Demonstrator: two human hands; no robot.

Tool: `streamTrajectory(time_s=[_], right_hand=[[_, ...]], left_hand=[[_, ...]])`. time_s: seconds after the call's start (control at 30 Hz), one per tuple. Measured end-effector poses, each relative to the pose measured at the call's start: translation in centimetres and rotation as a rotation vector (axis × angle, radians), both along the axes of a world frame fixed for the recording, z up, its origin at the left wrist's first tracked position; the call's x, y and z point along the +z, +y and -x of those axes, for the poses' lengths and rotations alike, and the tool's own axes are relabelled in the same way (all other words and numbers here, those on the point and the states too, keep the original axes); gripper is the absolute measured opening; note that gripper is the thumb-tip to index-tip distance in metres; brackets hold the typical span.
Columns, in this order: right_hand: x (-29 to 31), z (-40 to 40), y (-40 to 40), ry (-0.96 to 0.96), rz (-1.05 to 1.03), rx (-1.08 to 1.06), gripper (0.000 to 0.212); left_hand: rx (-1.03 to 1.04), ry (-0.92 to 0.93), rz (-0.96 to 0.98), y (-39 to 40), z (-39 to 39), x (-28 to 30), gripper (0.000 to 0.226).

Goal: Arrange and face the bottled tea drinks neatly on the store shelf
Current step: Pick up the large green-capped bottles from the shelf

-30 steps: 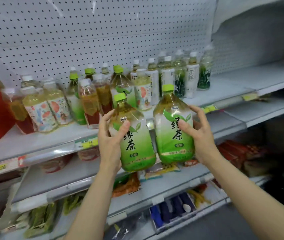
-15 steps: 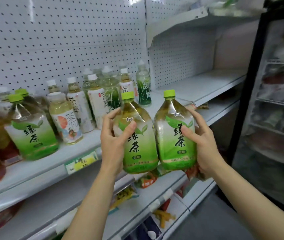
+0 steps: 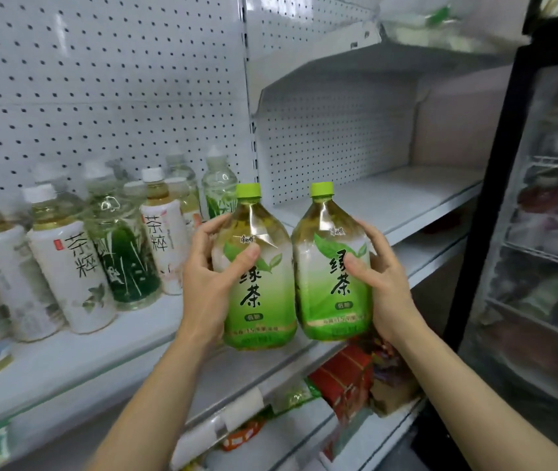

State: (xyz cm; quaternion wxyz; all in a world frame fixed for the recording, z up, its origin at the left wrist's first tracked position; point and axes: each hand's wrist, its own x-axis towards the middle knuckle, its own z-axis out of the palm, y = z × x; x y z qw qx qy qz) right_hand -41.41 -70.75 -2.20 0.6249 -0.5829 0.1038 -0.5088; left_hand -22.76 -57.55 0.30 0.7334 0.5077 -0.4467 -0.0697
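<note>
I hold two big green tea bottles with green caps, side by side in the air in front of the shelf, labels facing me. My left hand [image 3: 207, 277] grips the left green tea bottle [image 3: 258, 294]. My right hand [image 3: 381, 283] grips the right green tea bottle [image 3: 330, 287]. Both bottles are upright and touch each other. On the white shelf [image 3: 77, 355] to their left stand several smaller tea bottles: white-labelled tea bottles [image 3: 77, 266] and a clear bottle with a dark green print [image 3: 124, 253].
A bare white shelf section [image 3: 383, 202] lies to the right behind the bottles. Lower shelves hold red and colourful snack packets [image 3: 345, 372]. A black-framed glass cooler door [image 3: 536, 232] stands at the far right. Pegboard backs the shelves.
My view has swung right along the shelf, with both bottles carried that way. The big green bottle on the shelf and the brown tea bottles have left the frame; the bare section came nearer.
</note>
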Motion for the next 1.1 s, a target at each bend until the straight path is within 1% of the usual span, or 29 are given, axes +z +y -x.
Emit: streamTrajectory(time_s=[0.3,0.4,0.47,0.6,0.73,0.8,0.87,0.9,0.97,1.0,1.07,1.1], right_hand=[[2.7,-2.7,-16.1,0.014,0.013,0.201,0.060],[3.0,-4.3,-19.7,0.016,0.025,0.228,0.063],[2.7,-5.2,-21.9,-0.003,0.020,0.261,0.062],[1.8,-6.6,-24.7,0.009,0.010,0.311,0.068],[1.1,-7.3,-26.6,0.006,0.005,0.349,0.074],[1.4,-7.6,-27.4,0.008,0.041,0.340,0.078],[1.4,-8.3,-28.1,0.021,0.075,0.338,0.075],[1.3,-8.7,-28.4,0.018,0.060,0.370,0.073],[0.8,-9.2,-28.7,0.024,0.031,0.428,0.074],[0.6,-9.4,-28.9,0.049,0.057,0.434,0.077],[0.6,-9.3,-29.6,0.140,0.192,0.422,0.088],[0.7,-9.1,-30.0,0.207,0.263,0.421,0.098]], left_hand=[[0.279,-0.066,0.037,-12.2,0.4,1.8,0.064],[0.301,-0.048,0.052,-14.6,-0.2,2.0,0.065],[0.345,-0.073,0.046,-16.3,-0.4,2.1,0.063],[0.381,-0.114,0.056,-19.3,-1.2,1.7,0.060],[0.388,-0.106,0.024,-21.6,-1.9,0.1,0.060],[0.405,-0.107,0.016,-22.4,-2.1,-0.3,0.060],[0.407,-0.128,-0.035,-22.9,-2.3,-0.4,0.061],[0.403,-0.138,-0.071,-22.9,-2.5,-0.2,0.062],[0.369,-0.157,-0.160,-22.3,-2.7,-0.2,0.071],[0.357,-0.183,-0.217,-21.6,-2.8,-0.5,0.080],[0.391,-0.258,-0.354,-20.3,-3.0,-1.3,0.107],[0.427,-0.273,-0.419,-19.9,-2.9,-1.7,0.117]])
